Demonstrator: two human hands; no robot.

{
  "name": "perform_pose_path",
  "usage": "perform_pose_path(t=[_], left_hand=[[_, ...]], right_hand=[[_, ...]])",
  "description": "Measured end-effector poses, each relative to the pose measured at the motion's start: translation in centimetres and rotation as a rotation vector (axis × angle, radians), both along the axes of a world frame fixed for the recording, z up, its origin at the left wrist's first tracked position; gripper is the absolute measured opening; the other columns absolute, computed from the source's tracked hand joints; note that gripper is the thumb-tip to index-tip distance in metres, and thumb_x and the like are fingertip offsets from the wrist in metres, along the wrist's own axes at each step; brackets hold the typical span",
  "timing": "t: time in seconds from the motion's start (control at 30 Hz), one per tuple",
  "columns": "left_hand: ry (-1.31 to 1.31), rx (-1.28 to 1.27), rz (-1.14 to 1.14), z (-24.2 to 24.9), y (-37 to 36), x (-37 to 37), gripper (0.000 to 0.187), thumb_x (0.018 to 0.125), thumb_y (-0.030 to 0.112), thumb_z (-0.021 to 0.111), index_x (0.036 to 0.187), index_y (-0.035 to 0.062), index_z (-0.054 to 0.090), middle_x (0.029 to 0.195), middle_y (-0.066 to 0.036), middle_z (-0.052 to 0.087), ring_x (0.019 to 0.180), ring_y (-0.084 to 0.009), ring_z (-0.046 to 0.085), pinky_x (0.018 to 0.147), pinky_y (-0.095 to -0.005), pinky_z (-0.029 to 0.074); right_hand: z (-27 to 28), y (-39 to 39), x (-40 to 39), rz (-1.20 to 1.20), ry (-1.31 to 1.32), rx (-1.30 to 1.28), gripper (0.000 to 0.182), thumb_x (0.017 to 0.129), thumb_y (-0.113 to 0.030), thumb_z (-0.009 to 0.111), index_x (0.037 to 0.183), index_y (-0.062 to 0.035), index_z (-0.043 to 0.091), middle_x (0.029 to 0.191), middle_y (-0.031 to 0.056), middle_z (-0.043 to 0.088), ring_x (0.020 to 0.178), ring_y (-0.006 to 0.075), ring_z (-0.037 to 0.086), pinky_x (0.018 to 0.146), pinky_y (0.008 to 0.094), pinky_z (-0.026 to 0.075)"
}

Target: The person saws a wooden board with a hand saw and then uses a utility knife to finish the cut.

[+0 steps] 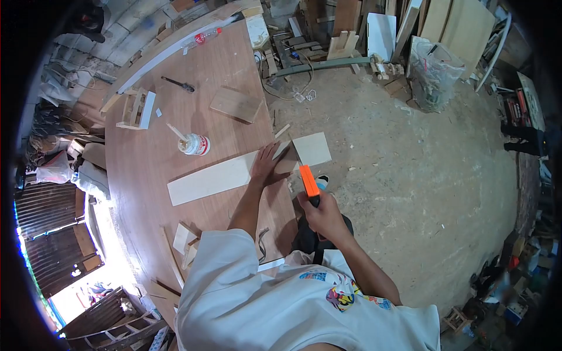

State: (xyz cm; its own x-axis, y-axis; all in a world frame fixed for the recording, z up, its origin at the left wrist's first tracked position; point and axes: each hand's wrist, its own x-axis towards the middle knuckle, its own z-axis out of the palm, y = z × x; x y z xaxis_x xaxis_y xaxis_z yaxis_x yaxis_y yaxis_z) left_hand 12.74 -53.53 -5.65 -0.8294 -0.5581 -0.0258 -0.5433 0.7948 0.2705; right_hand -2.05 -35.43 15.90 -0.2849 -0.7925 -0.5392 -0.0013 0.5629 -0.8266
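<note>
A long pale board (213,178) lies across the table's right edge, its far end (312,148) sticking out over the floor. My left hand (266,165) presses flat on the board near the edge, fingers stretched out. In my right hand (324,215) is the handle of a hand saw (309,180), orange on top and black below. The saw's thin blade crosses the board just right of my left hand; how deep it sits in the wood cannot be made out.
On the brown table (137,167) stand a white tub (195,144) with sticks, a wood block (235,105), a dark tool (178,83), a small wooden frame (137,109) and a plastic bottle (205,37). A clear bag (434,76) and wood scraps line the back.
</note>
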Motion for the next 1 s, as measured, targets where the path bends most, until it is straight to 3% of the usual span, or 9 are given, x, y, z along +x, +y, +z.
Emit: perform_pose_path(t=[0.13,0.2,0.3,0.43,0.57,0.67,0.83,0.9,1.0], left_hand=[[-0.006,0.008,-0.023,-0.2,0.3,0.1,0.093,0.071,0.056,0.075,0.150,0.0210,0.039,0.154,-0.013,0.034,0.141,-0.0328,0.033,0.117,-0.0495,0.026],[-0.027,-0.009,-0.012,-0.4,0.3,0.1,0.097,0.072,0.061,0.072,0.152,0.0226,0.033,0.154,-0.012,0.033,0.143,-0.0308,0.029,0.119,-0.0484,0.024],[-0.011,-0.032,-0.031,-0.7,0.1,0.2,0.095,0.072,0.060,0.072,0.151,0.0217,0.036,0.154,-0.013,0.034,0.143,-0.0312,0.031,0.118,-0.0489,0.025],[0.045,-0.072,-0.033,-0.9,0.1,0.1,0.091,0.073,0.058,0.072,0.149,0.0221,0.040,0.154,-0.015,0.033,0.142,-0.0314,0.032,0.117,-0.0491,0.026],[0.061,-0.059,-0.026,-0.8,-0.1,0.1,0.086,0.073,0.056,0.073,0.147,0.0242,0.044,0.153,-0.015,0.034,0.141,-0.0322,0.033,0.117,-0.0489,0.026],[0.052,-0.030,-0.027,-0.8,0.4,0.4,0.084,0.073,0.054,0.074,0.147,0.0250,0.044,0.152,-0.015,0.036,0.140,-0.0327,0.034,0.117,-0.0487,0.027],[0.083,-0.021,-0.048,-1.0,0.4,0.4,0.085,0.072,0.052,0.075,0.146,0.0251,0.044,0.152,-0.014,0.037,0.140,-0.0323,0.035,0.117,-0.0486,0.027],[0.107,-0.019,-0.030,-1.3,0.7,0.5,0.082,0.071,0.052,0.076,0.143,0.0248,0.049,0.153,-0.014,0.037,0.139,-0.0320,0.036,0.117,-0.0487,0.026],[0.121,-0.035,-0.063,-0.5,0.6,0.6,0.078,0.070,0.053,0.076,0.139,0.0247,0.055,0.153,-0.013,0.036,0.139,-0.0315,0.036,0.117,-0.0490,0.027]], right_hand=[[3.5,3.1,0.4,-0.009,-0.017,-0.029,0.018,0.091,-0.013,0.061,0.091,0.0043,0.059,0.068,0.0183,0.059,0.061,0.0202,0.057,0.061,0.0387,0.046],[4.1,4.9,0.8,-0.032,0.033,-0.253,0.020,0.096,-0.017,0.063,0.091,0.0011,0.059,0.059,0.0027,0.052,0.053,0.0070,0.045,0.048,0.0293,0.038],[4.8,5.3,0.8,0.001,0.001,-0.130,0.018,0.095,-0.015,0.063,0.091,0.0021,0.058,0.063,0.0051,0.054,0.059,0.0080,0.046,0.052,0.0302,0.040],[0.1,3.0,2.0,-0.048,0.085,-0.262,0.015,0.092,-0.011,0.061,0.087,0.0035,0.058,0.064,0.0076,0.056,0.059,0.0123,0.051,0.055,0.0331,0.043],[-0.6,1.1,0.7,-0.015,-0.005,-0.130,0.018,0.093,-0.014,0.060,0.089,0.0039,0.059,0.065,0.0071,0.057,0.058,0.0116,0.052,0.054,0.0318,0.042],[1.0,1.8,-0.2,-0.001,-0.014,-0.036,0.019,0.095,-0.015,0.060,0.092,0.0035,0.060,0.065,0.0054,0.056,0.058,0.0088,0.051,0.053,0.0297,0.041],[6.7,5.1,-0.2,0.020,-0.047,-0.131,0.017,0.096,-0.014,0.061,0.094,0.0031,0.059,0.065,0.0040,0.054,0.059,0.0067,0.048,0.052,0.0290,0.040],[5.8,5.8,0.0,-0.003,0.017,-0.223,0.015,0.094,-0.012,0.061,0.093,0.0027,0.060,0.066,0.0054,0.055,0.060,0.0085,0.049,0.054,0.0306,0.042],[-0.4,4.2,0.4,-0.006,0.091,-0.223,0.012,0.092,-0.010,0.060,0.091,0.0023,0.060,0.067,0.0068,0.056,0.061,0.0111,0.051,0.056,0.0321,0.043]])
